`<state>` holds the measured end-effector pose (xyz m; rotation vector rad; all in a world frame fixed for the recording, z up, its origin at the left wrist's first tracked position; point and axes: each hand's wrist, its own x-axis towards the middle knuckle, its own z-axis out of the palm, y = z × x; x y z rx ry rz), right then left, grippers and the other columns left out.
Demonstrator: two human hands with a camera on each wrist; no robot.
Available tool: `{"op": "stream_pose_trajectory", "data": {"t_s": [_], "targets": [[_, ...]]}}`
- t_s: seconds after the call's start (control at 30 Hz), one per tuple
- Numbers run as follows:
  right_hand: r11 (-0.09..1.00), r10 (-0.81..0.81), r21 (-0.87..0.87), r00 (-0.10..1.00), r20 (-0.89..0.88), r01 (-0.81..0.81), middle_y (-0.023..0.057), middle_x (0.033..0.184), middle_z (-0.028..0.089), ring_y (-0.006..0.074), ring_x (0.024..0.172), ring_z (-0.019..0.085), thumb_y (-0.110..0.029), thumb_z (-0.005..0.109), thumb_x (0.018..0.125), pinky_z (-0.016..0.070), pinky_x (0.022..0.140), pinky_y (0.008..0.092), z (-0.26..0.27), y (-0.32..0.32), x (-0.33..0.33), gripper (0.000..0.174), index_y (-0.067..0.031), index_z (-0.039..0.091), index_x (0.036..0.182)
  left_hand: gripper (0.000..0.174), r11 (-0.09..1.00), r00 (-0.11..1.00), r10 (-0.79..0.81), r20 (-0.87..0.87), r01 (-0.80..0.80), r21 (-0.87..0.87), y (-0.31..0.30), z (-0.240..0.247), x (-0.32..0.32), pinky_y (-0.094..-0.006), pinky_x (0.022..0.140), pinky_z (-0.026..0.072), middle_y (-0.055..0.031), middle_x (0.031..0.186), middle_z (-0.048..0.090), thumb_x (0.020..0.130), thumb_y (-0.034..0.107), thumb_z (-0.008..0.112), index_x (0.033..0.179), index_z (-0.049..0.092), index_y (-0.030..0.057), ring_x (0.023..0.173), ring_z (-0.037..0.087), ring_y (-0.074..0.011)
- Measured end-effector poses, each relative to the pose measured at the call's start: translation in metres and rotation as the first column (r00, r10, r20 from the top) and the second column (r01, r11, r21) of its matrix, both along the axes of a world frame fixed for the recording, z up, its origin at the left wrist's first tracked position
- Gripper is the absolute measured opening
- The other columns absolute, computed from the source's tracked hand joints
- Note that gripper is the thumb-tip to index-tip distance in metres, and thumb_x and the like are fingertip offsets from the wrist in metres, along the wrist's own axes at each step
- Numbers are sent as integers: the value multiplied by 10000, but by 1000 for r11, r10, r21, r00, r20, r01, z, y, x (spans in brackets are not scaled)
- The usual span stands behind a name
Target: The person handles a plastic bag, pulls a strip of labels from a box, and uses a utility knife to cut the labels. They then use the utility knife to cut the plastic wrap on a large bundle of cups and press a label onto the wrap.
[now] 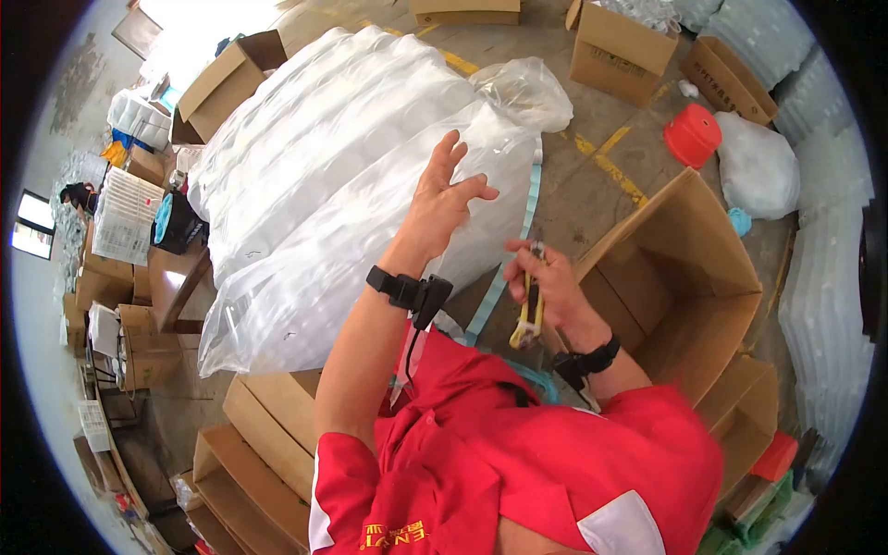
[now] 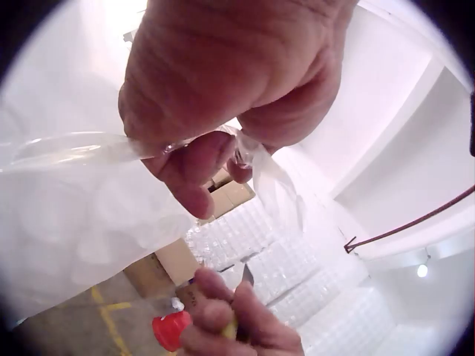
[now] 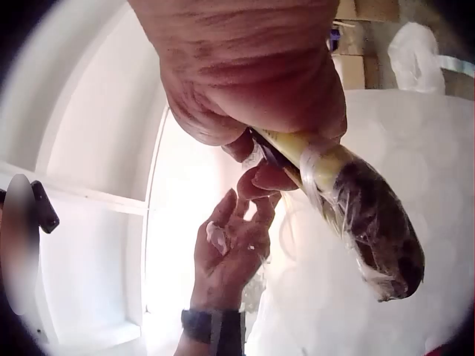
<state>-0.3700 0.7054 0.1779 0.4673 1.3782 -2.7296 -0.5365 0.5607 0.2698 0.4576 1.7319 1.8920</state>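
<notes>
In the head view, my left hand [image 1: 442, 205] is raised over a large clear plastic bag [image 1: 342, 185] of white, rounded rows. Clear film [image 2: 74, 141] runs into the fingers of my left hand [image 2: 230, 89] and comes out on their other side. My right hand [image 1: 555, 282] grips a yellow-handled cutter [image 1: 530, 310] beside the bag's edge. The cutter's blade [image 2: 248, 275] points up from the right hand [image 2: 237, 322] in the left wrist view. Tape or film wraps the handle [image 3: 371, 222] below my right hand [image 3: 252, 74].
A large open carton [image 1: 703, 324] stands to the right, with more cartons [image 1: 250, 481] at lower left. A red tub [image 1: 692, 135] and a white bag [image 1: 758, 166] lie on the floor at upper right. Wrapped stacks [image 1: 823, 268] line the right side.
</notes>
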Motion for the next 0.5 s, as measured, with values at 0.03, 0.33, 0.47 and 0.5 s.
{"op": "stream_pose_trajectory", "data": {"t_s": [0.03, 0.33, 0.47, 0.5], "targets": [[998, 9, -68, 1000, 25, -8, 89, 881, 697, 146, 655, 629, -247, 606, 1059, 504, 569, 288, -4, -7, 4, 341, 0, 597, 1293, 855, 1000, 1000, -5, 0, 5, 1, 3, -2, -4, -241, 560, 402, -234, 1668, 274, 927, 84, 651, 1651, 196, 94, 1026, 715, -198], [925, 312, -285, 929, 198, -250, 105, 928, 720, 158, 702, 683, -254, 584, 1070, 554, 578, 279, -21, -46, 70, 400, -21, 504, 1385, 855, 993, 999, -25, -35, 21, -113, 13, 1, -22, -270, 598, 410, -238, 1651, 318, 916, 44, 618, 1645, 172, 47, 973, 731, -204], [865, 438, -344, 884, 165, -365, 116, 957, 716, 161, 737, 689, -222, 530, 1091, 575, 624, 295, -31, -57, 97, 437, -29, 421, 1468, 720, 991, 997, -80, -1, 79, -106, 17, -1, -41, -252, 598, 408, -219, 1620, 376, 927, 38, 599, 1592, 324, 11, 957, 733, -186], [867, 435, -342, 885, 166, -362, 116, 957, 716, 161, 737, 689, -222, 530, 1091, 575, 624, 295, -27, -57, 99, 437, -29, 421, 1468, 664, 992, 996, -92, -9, 91, -91, 17, -1, -45, -244, 597, 408, -207, 1596, 420, 931, 31, 591, 1563, 393, 4, 949, 736, -177]]}}
